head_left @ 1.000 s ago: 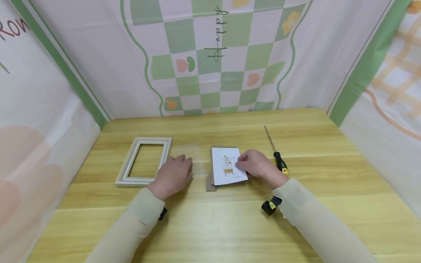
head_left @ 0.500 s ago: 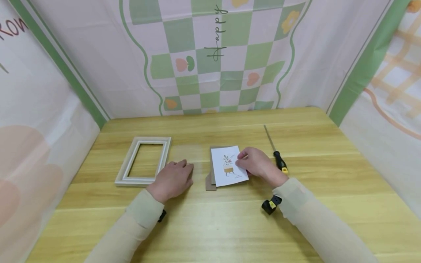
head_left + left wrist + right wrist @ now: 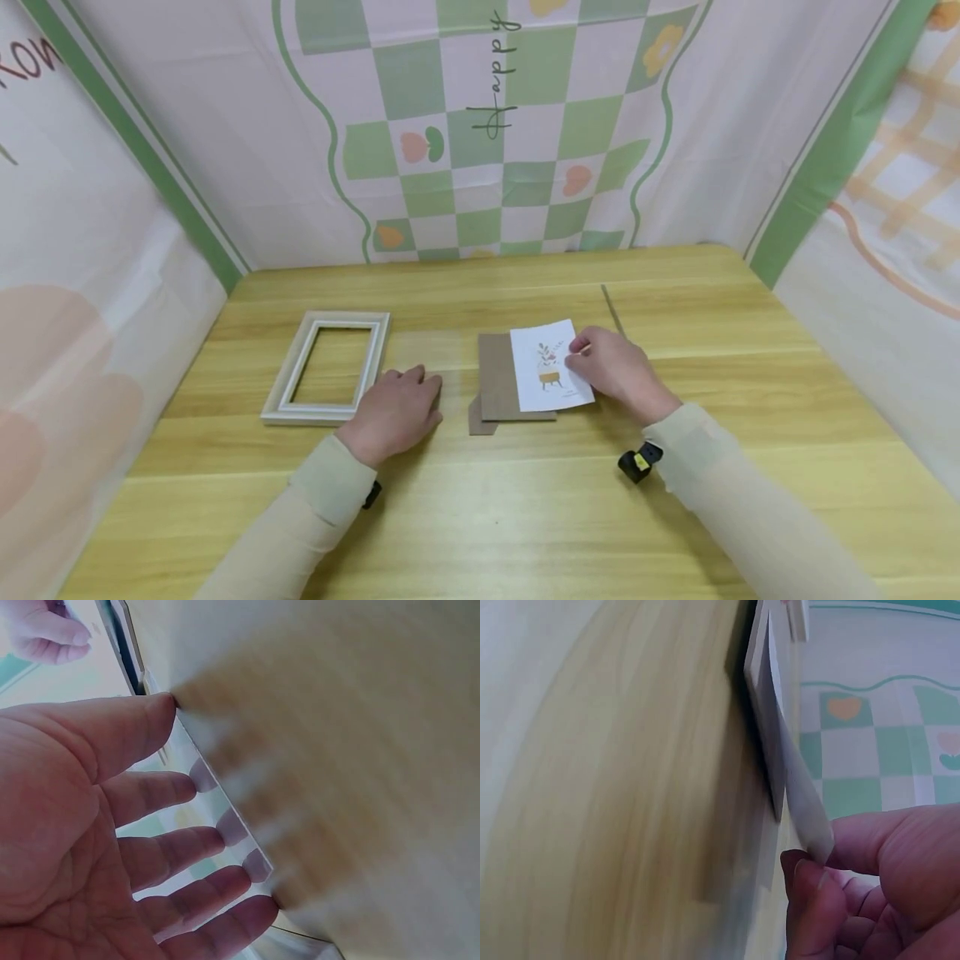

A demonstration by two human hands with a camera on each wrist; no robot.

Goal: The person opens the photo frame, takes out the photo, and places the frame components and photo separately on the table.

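In the head view my right hand (image 3: 618, 371) pinches the right edge of a white card (image 3: 532, 379) printed with a potted plant. The card overlaps a brown backing board (image 3: 497, 375), whose stand flap (image 3: 482, 421) pokes out at the lower left. Thumb and fingertip grip the card's bent edge (image 3: 810, 817) in the right wrist view. My left hand (image 3: 393, 417) lies palm down with fingers spread over a faint clear sheet (image 3: 438, 346); its fingertips (image 3: 236, 836) are mirrored in that sheet. Just left of this hand is a white picture frame (image 3: 288, 379) with an open middle.
A screwdriver shaft (image 3: 611, 308) shows behind my right hand, its handle hidden. The wooden table (image 3: 495, 517) meets a printed curtain (image 3: 480, 208) at the back, with more cloth on both sides.
My right hand has drawn the card to the right and slightly back, uncovering the board's left part and covering the screwdriver's handle. The left hand has shifted only slightly.
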